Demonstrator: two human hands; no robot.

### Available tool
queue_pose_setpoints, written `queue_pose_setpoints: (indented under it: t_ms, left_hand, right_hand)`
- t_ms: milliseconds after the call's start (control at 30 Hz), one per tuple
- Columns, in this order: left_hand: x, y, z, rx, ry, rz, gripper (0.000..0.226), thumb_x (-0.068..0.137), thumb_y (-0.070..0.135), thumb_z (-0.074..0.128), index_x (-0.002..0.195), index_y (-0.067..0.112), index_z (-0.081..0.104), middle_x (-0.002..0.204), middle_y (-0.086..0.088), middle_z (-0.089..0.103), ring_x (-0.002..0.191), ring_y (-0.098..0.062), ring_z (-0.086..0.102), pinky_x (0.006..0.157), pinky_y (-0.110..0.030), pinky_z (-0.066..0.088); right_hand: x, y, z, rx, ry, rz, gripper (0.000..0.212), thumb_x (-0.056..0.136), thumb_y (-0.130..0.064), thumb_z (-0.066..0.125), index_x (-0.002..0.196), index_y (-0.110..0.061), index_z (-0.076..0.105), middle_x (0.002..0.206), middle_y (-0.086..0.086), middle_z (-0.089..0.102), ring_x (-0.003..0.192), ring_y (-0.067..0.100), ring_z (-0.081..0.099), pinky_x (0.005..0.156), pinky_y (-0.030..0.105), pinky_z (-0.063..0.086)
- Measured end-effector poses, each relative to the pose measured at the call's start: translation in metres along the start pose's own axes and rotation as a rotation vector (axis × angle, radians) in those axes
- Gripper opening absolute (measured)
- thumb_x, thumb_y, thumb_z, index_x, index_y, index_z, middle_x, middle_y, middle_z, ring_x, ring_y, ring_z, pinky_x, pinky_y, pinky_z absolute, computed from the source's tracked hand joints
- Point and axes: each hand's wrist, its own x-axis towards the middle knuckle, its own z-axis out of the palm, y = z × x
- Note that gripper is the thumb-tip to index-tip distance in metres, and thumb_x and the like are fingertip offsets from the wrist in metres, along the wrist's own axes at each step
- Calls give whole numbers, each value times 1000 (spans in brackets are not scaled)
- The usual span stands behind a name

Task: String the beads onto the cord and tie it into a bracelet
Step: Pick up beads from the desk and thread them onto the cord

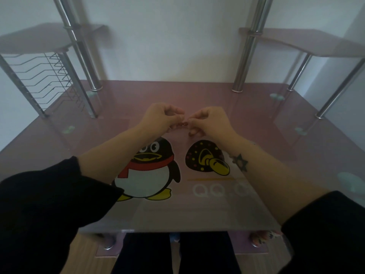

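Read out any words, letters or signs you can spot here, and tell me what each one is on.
"QQ": pale letters printed on the pink glass desk top, below the penguin picture.
After "QQ": a dot and more letters, blurred and partly behind the right forearm; unreadable.
Star: a dark tattoo on the right forearm, no words.
Beads: too small to show any marking.

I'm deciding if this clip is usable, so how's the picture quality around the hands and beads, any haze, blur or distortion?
Head view: dim, hazy and low in contrast; the reddish beads pinched between the left hand and right hand are small and soft, no cord can be made out; the wide-angle lens tilts the chrome posts outward; the glossy table faintly mirrors them.
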Motion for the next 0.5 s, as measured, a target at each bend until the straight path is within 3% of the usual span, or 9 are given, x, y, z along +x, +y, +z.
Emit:
queue_pose_setpoints:
  t_ms: [100, 233, 367, 500]
  left_hand:
    - [0, 4, 5, 45, 21, 65, 7, 85, 24, 74, 86, 24, 67, 74, 6, 70, 52, 6, 61, 48, -9, 44]
    - [-1, 9, 14, 132, -80, 115, 7, 84, 23, 74, 88, 19, 70, 68, 10, 69, 54, 6, 63, 49, -9, 45]
    - [1, 9, 25, 191, -157, 155, 9, 84, 12, 72, 92, 15, 75, 78, 4, 75, 65, -4, 69, 63, -19, 55]
    - [7, 11, 42, 367, -182, 247, 15, 87, 15, 69, 98, 16, 78, 80, 11, 69, 61, 11, 55, 67, -11, 45]
  right_hand:
    - [8, -3, -8, -53, 25, -16, 9, 84, -12, 71, 89, -5, 72, 73, 13, 73, 60, 18, 70, 55, 29, 57]
    - [19, -6, -14, -60, 35, -32, 8, 83, -8, 72, 89, -3, 72, 73, 10, 72, 59, 10, 70, 55, 19, 56]
    - [24, -2, -16, -78, 49, -66, 2, 81, -7, 72, 83, -8, 72, 71, 5, 71, 58, 6, 68, 54, 14, 53]
    - [28, 3, -20, -90, 79, -79, 4, 81, -8, 72, 80, -11, 71, 64, 0, 68, 53, 6, 65, 53, 21, 56]
